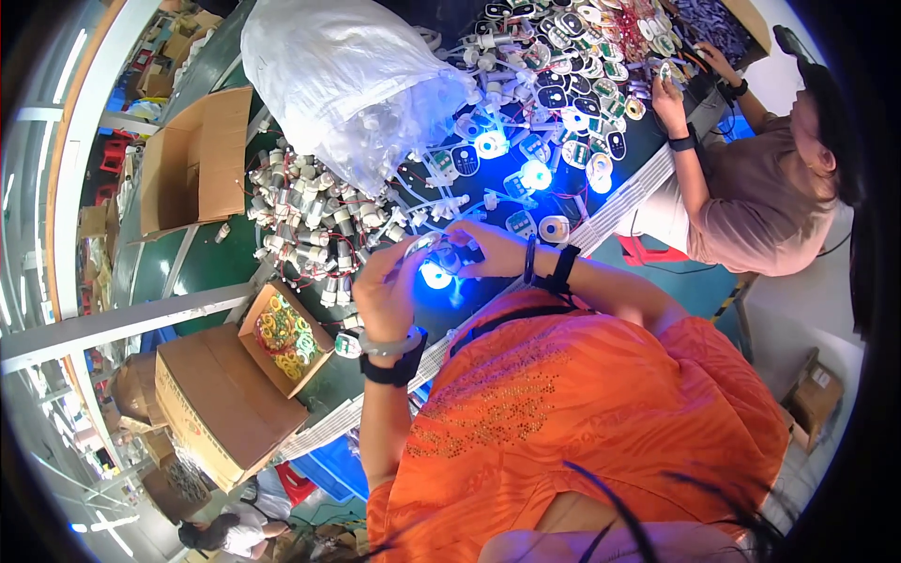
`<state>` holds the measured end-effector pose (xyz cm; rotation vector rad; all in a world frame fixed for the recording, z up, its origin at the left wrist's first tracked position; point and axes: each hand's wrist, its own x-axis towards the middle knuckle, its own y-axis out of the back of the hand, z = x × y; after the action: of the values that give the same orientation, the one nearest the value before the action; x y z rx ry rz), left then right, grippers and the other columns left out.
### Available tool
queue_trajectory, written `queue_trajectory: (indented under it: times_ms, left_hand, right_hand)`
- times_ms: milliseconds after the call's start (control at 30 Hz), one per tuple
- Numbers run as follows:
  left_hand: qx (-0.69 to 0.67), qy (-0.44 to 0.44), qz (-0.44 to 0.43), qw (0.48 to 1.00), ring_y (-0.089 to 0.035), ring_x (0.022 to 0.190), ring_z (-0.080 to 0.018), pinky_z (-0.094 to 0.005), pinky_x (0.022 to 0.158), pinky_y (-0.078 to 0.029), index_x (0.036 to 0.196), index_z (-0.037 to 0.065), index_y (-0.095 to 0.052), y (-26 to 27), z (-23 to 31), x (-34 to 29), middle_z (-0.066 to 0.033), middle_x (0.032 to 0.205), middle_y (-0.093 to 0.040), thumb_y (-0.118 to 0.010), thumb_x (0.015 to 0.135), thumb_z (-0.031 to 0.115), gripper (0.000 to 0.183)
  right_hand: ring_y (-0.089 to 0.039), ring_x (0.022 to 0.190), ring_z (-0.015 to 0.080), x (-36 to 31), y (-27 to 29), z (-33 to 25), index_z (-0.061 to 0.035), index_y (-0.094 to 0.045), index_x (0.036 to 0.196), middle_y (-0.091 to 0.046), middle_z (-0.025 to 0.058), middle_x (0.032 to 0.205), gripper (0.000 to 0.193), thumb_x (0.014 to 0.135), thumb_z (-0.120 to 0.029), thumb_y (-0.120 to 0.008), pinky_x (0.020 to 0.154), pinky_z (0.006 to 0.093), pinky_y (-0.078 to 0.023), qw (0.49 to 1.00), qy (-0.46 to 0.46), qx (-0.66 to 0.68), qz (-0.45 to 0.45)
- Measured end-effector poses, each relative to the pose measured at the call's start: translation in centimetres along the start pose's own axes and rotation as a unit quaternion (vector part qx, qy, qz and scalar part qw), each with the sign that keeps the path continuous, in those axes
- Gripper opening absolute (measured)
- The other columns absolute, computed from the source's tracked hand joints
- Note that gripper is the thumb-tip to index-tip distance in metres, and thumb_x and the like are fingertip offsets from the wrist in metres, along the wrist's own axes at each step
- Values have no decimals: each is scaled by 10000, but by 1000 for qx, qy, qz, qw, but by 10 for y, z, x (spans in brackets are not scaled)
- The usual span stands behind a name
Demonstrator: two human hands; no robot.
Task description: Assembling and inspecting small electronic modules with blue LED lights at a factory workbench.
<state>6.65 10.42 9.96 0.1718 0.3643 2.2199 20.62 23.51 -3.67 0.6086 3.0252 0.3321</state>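
My left hand [383, 289] and my right hand [493, 250] meet over the near edge of the bench. Their fingers are closed around a small round device with a glowing blue light [436, 274]; its upper part is mostly hidden by the fingers. Right of my hands lie a lit round unit [536, 175], another lit unit [491, 144] and a ring-shaped part [554, 229]. Left of them spreads a heap of small cylindrical motors [314, 220] with red wires and white fittings. A small green circuit board [347, 345] lies by my left wrist.
A large white plastic bag [338, 80] of clear parts lies beyond my hands. Circuit boards [572, 56] pile at the far right. Cardboard boxes [221, 394] stand left, one box [284, 340] holding coloured rings. A co-worker [760, 188] handles parts at the right.
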Motion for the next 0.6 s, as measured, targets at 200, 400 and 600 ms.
queue_trajectory:
  times_ms: [200,400,600]
  left_hand:
    - [48,-117,33,991,-558,719,-110,-223,616,-433,967,38,-713,27,70,-4,-47,849,-635,-729,754,-2,217]
    - [60,-181,49,980,-525,708,-108,-230,629,-415,969,30,-711,47,110,-12,-29,796,-613,-737,750,10,221]
    - [49,-177,63,981,-490,675,-100,-231,596,-378,964,19,-707,58,116,-7,-22,775,-589,-741,752,23,214]
  right_hand:
    - [-479,1173,307,-9,8,-16,-89,-434,1313,-503,150,1243,726,722,-364,-753,1008,435,-360,990,58,-122,-43]
    - [-612,876,261,-25,24,-9,-86,-553,1133,-613,112,966,452,742,-248,-714,805,370,-472,992,-1,-118,-37]
    - [-621,719,188,-28,24,-13,-50,-553,1088,-591,81,767,276,861,-193,-615,663,333,-487,982,16,-105,-156]
